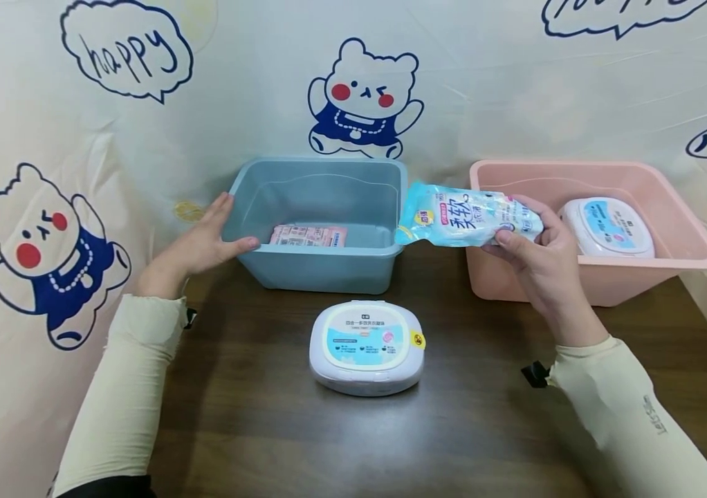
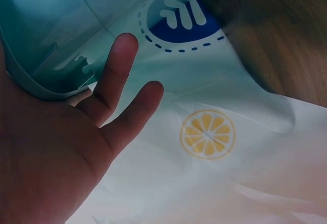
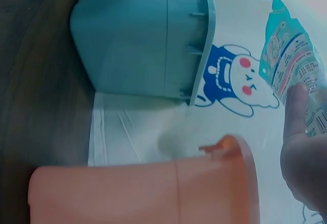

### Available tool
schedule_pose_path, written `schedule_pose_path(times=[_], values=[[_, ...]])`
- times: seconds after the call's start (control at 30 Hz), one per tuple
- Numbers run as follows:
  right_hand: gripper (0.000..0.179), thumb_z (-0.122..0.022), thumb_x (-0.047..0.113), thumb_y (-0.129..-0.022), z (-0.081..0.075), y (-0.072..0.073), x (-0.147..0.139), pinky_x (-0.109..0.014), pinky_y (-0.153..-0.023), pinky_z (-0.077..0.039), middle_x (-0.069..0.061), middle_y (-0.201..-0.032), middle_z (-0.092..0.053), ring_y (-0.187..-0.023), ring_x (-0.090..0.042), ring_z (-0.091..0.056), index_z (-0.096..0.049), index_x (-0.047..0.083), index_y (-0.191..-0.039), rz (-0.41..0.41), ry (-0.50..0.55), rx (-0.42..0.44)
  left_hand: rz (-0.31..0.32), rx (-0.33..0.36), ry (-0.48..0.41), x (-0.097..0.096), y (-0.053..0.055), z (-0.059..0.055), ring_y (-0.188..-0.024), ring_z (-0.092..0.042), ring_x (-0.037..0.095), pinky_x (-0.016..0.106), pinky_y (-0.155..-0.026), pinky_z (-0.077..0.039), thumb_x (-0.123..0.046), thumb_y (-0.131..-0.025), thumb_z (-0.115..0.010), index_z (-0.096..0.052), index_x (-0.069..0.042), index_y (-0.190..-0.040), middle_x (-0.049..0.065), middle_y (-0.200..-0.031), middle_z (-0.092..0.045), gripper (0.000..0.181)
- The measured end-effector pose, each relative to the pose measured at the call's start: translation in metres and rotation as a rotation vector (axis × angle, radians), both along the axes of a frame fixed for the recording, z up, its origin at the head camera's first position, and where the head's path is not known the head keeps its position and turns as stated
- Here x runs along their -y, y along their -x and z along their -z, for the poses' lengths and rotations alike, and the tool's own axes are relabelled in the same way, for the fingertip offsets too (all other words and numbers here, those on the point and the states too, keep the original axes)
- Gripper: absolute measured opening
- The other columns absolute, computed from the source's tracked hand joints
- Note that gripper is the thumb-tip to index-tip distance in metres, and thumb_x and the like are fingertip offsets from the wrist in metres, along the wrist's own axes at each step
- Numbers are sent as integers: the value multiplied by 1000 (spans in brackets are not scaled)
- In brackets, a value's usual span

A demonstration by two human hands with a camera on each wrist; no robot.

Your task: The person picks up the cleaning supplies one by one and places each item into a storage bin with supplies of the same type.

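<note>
My right hand (image 1: pixel 543 252) grips a light blue plastic packet (image 1: pixel 447 216) with printed lettering by its right end. The packet is held in the air between the two bins, its left end beside the right rim of the blue bin (image 1: pixel 322 270). In the right wrist view the packet (image 3: pixel 294 55) shows its printed back, with a finger along it. My left hand (image 1: pixel 200 238) rests on the blue bin's left rim, thumb and fingers spread. Inside that bin a pink packet (image 1: pixel 308 235) lies flat on the bottom.
A pink bin (image 1: pixel 528 277) stands on the right, holding a white lidded box (image 1: pixel 607 227). Another white lidded box (image 1: pixel 366 349) with a blue label sits on the brown table (image 1: pixel 254 429) in front of the blue bin. Behind hangs a cloth (image 1: pixel 478 83) printed with bears.
</note>
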State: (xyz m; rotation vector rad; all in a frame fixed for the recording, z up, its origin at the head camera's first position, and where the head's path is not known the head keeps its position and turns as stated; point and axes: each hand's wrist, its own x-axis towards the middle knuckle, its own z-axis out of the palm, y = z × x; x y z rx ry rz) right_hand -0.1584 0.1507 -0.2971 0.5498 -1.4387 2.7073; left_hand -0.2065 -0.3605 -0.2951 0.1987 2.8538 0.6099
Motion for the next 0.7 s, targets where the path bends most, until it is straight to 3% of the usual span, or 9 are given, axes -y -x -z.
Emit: schedule_pose_path(times=[0.3, 0.7], values=[[51, -58, -12, -87, 0, 21, 25, -39, -80, -47, -25, -124, -46, -98, -30, -61, -43, -3, -136, -22, -41, 25, -17, 11, 6, -1, -1, 0, -141, 5, 36, 69, -100, -11, -69, -82, -51, 14, -24, -150, -11, -152, 23, 104], [56, -67, -2, -85, 0, 48, 51, -37, -82, -48, -23, -130, -46, -104, -33, -57, -44, 1, -136, 4, -137, 50, -16, 3, 7, -1, 0, -1, -141, 5, 35, 69, -100, -11, -68, -83, -53, 14, -25, -149, -10, -153, 22, 103]])
